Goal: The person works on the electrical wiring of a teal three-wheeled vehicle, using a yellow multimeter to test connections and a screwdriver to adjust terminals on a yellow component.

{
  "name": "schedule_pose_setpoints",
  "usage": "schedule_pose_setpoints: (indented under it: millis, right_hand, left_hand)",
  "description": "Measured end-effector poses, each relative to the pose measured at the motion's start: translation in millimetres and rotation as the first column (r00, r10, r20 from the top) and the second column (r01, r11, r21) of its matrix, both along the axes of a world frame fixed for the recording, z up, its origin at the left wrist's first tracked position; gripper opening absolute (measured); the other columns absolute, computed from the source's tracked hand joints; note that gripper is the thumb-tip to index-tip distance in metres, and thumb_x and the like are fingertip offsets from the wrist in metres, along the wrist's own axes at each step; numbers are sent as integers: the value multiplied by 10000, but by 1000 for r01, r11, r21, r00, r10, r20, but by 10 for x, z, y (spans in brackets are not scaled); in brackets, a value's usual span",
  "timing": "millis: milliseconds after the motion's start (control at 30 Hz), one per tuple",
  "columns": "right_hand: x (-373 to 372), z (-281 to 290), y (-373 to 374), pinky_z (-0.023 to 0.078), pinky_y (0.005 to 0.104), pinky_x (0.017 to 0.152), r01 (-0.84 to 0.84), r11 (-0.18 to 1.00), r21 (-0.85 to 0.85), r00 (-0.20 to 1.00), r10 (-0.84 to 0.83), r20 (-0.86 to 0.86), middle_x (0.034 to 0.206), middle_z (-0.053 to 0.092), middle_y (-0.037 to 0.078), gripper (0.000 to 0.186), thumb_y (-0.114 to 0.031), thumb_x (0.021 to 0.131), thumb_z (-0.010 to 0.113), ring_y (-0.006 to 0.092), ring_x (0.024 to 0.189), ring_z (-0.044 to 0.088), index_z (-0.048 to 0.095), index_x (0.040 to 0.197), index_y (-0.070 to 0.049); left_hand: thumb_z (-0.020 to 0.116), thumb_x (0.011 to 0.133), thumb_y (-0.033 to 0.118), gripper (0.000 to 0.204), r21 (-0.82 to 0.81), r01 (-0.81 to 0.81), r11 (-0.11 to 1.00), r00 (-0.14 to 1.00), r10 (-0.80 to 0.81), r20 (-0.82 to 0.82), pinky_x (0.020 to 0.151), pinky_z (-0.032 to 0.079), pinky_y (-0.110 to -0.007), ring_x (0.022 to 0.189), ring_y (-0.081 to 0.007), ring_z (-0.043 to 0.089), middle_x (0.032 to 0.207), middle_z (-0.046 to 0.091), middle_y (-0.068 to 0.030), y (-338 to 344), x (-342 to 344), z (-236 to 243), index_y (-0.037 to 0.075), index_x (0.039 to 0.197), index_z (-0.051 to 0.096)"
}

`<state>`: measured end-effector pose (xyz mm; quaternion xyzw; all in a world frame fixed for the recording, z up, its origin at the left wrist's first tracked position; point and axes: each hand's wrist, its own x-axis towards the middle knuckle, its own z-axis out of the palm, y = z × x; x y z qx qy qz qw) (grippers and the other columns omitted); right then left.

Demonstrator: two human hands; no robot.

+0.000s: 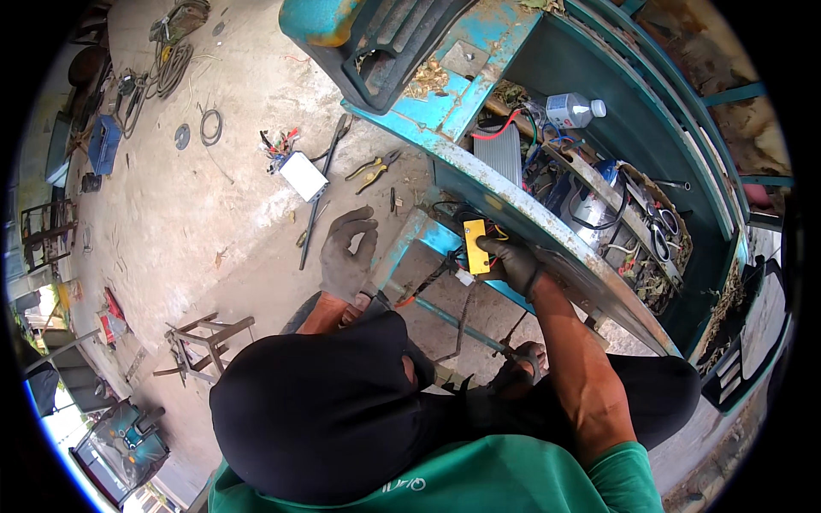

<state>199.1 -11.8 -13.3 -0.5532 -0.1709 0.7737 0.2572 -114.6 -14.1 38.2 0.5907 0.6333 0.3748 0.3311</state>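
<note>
My right hand, in a dark glove, grips a small yellow rectangular box with its thumb across one edge. Dark and coloured wires run behind the box, beside the blue metal frame. A white connector hangs just below it. Over my left knee is my gloved left hand, its fingers bent and thumb apart, with nothing visible in it. Pliers with yellow handles lie on the floor beyond that hand, near a long dark bar and a silver box with several wires.
To the right, an open blue metal compartment holds a plastic bottle, scissors, a finned grey block and loose wires. A dark plastic seat rises at the top. A small metal stand is at left.
</note>
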Motion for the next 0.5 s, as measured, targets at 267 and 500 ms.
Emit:
schedule_pose_setpoints:
  millis: [267,500]
  right_hand:
    - [-11,-21,-16,669,389,670,-19,1000,-23,999,20,28,1062,741,120,396,-246,937,748,229,850,759,644,1241,-13]
    - [3,13,-32,660,372,685,-24,1000,13,998,23,63,1058,739,123,416,-273,946,735,220,869,754,644,1251,-4]
  left_hand:
    - [644,965,71,174,-262,-10,965,978,65,200,919,539,-301,1071,-180,679,1220,718,-144,-142,-341,-495,-20,1092,720]
    - [671,943,102,182,-334,-22,942,981,85,177,855,562,-293,963,-177,709,1169,730,-112,-186,-326,-586,-2,1072,744]
